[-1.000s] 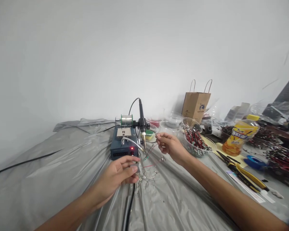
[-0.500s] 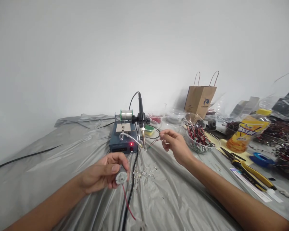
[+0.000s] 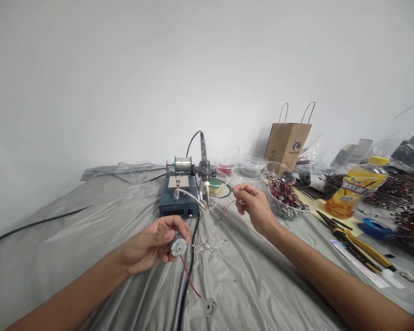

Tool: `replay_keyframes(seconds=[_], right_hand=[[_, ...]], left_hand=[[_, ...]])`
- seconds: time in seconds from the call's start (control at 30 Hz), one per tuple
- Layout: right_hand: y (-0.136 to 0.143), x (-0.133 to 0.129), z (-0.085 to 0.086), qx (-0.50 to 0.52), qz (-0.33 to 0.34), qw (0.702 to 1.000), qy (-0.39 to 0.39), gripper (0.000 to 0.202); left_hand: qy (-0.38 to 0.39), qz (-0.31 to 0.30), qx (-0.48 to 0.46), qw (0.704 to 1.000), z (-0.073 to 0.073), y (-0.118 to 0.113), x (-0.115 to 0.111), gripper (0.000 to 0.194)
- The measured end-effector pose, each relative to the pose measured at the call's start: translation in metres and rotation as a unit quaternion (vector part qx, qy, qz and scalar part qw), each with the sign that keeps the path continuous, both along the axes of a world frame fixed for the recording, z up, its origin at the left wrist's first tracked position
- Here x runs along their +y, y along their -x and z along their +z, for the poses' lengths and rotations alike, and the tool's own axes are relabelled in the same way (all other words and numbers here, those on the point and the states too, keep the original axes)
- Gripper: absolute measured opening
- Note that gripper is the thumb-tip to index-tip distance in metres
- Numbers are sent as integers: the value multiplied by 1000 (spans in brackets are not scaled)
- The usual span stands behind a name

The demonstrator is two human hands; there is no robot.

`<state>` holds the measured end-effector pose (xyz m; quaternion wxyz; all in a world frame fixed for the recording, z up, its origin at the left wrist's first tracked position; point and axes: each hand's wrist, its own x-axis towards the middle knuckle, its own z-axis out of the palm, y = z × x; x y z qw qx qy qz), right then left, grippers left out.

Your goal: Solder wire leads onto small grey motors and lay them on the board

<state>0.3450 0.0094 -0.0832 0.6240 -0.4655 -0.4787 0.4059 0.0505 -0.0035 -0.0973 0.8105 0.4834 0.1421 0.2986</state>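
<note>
Between its thumb and fingers, my left hand [image 3: 162,239] holds a small round motor [image 3: 178,247]. A red wire [image 3: 191,280] runs from the motor down to a small metal part [image 3: 209,307]. My right hand [image 3: 253,204] pinches thin wires [image 3: 224,210] whose green-tipped ends hang free, to the right of the soldering iron tip. The soldering iron [image 3: 204,170] is held upright over a blue soldering station [image 3: 175,200], which carries a solder spool [image 3: 183,164]. Solder bits [image 3: 209,247] lie scattered on the grey sheet below.
At right stand a bowl of red and black wires [image 3: 288,197], a paper bag [image 3: 287,146], a yellow-labelled bottle [image 3: 355,188], pliers [image 3: 355,246] and blue tape [image 3: 375,228]. A black cable [image 3: 189,276] crosses the grey sheet [image 3: 100,220].
My left hand and the motor have shifted slightly right. The wires in my right hand have moved away from the iron tip and hang lower. The station's red light no longer shows.
</note>
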Motion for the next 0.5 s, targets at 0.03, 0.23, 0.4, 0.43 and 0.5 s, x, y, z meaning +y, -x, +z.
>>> replay_keyframes(seconds=[0.03,0.23,0.4,0.43,0.5], right_hand=[[0,0,0,-1,-1,1000,-2,22],[4,-2,2,-18,-3,1000,-10,27],[5,-4,2,-35,3,999,-20,30],[5,-5,2,-39,5,999,-21,29],[4,-6,2,-49,9,998,-24,28]], left_hand=[[5,3,-2,1000,0,-1,0,26],[34,51,-9,998,-3,-3,3,24],[25,34,-2,999,-6,-2,6,33],[17,30,6,999,-6,-2,6,35],[-5,40,31,999,-6,-5,3,36]])
